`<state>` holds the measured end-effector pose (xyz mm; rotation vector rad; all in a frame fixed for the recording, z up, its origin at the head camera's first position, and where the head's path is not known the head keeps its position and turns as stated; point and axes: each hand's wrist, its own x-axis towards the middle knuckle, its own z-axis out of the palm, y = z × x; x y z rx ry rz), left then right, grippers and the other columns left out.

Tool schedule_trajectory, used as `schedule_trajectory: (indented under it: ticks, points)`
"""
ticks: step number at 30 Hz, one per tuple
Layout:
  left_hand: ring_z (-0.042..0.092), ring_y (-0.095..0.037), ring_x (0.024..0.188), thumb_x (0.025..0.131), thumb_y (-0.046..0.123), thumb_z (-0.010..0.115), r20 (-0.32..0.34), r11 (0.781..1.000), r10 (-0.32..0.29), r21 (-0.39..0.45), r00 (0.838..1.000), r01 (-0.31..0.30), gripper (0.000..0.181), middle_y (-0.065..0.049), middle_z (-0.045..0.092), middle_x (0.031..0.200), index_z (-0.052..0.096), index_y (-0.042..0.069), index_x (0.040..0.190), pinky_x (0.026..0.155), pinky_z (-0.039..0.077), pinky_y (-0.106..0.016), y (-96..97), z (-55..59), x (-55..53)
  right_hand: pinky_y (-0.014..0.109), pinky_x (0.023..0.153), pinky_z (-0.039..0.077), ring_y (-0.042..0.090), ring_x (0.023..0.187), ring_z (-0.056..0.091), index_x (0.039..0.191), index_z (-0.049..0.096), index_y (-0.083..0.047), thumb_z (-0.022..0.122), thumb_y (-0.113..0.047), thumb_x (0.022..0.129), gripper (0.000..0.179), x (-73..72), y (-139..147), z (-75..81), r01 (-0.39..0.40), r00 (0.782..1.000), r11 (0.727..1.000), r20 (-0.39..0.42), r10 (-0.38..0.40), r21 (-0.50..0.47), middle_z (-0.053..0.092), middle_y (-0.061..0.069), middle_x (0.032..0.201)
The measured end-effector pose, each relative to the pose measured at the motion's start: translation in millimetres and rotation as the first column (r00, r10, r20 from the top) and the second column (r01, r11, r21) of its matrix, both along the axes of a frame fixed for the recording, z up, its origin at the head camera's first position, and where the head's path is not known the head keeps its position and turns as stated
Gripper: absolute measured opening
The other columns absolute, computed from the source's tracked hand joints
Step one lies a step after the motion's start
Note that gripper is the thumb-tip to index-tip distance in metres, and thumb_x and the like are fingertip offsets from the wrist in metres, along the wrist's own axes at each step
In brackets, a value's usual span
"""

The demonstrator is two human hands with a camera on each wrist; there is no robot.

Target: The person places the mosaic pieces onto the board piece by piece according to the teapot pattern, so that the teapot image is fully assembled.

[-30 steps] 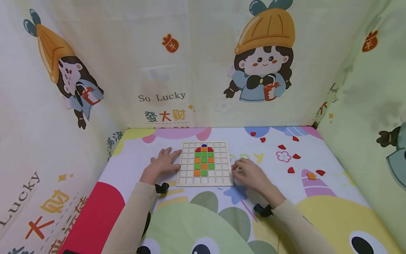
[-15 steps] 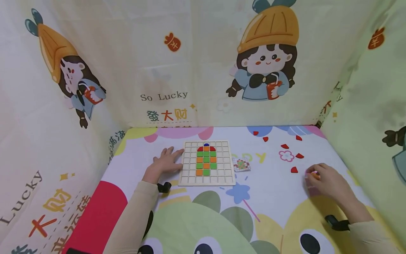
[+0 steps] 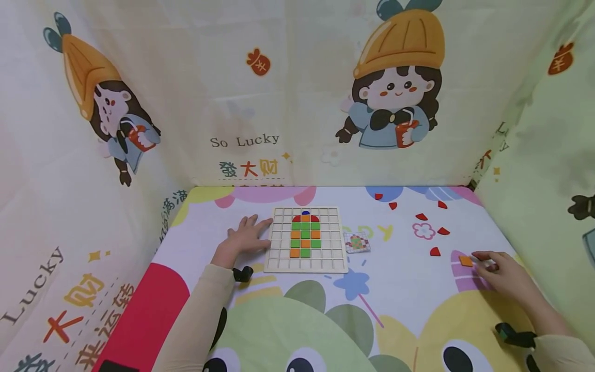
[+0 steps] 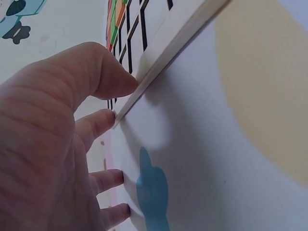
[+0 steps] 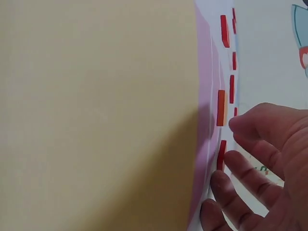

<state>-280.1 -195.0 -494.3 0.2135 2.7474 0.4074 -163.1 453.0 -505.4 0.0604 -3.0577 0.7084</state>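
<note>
A wooden grid board [image 3: 334, 243] lies on the table, with green and orange square tiles, red curved tiles and a blue one set in its middle columns. My left hand [image 3: 244, 238] rests at its left side, fingers spread; in the left wrist view the thumb [image 4: 115, 79] and forefinger touch the board's edge. Far to the right, my right hand [image 3: 504, 274] hovers beside an orange square tile [image 3: 466, 261], fingers loosely bent. The right wrist view shows a red piece [image 5: 221, 155] right at the fingertips and the orange tile [image 5: 221, 108] just off the thumb, nothing gripped.
A small pattern card [image 3: 357, 242] lies against the board's right side. Several red quarter-round pieces [image 3: 435, 252] are scattered over the table's right back part. Printed cloth walls [image 3: 307, 93] stand behind and at both sides of the table.
My right hand has gone from the card beside the board, across to the orange tile at the right, then slightly past it, uncovering the tile. My left hand stays at the board's edge.
</note>
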Motion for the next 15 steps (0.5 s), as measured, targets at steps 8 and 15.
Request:
schedule_trajectory:
  ticks: [8, 15]
  points:
    - [0.003, -0.050, 0.158, 0.093, 0.047, 0.058, 0.008, 1.000, -0.002, -0.009, 1.000, 0.002, 0.080, -0.017, 0.008, 0.174, 0.025, 0.036, 0.165, 0.111, 0.010, -0.086, -2.7, -0.7, -1.7, 0.068, 0.087, 0.048, 0.053, 0.102, 0.055, 0.125, 0.062, 0.010, 0.074, -0.020, 0.093, 0.045, -2.0, -5.9, -3.9, 0.011, 0.999, 0.999, 0.031, -0.012, 0.031, 0.056, 0.039, 0.119]
    - [-0.001, -0.048, 0.158, 0.093, 0.044, 0.059, 0.042, 1.000, -0.006, 0.012, 0.999, 0.006, 0.081, -0.017, 0.005, 0.174, 0.024, 0.035, 0.165, 0.112, 0.007, -0.085, -2.7, 1.8, 0.0, 0.067, 0.085, 0.047, 0.051, 0.100, 0.052, 0.128, 0.060, 0.010, 0.070, -0.030, 0.099, 0.051, -4.6, -9.7, -1.3, 0.054, 0.996, 0.998, 0.073, -0.056, 0.033, 0.051, 0.040, 0.120]
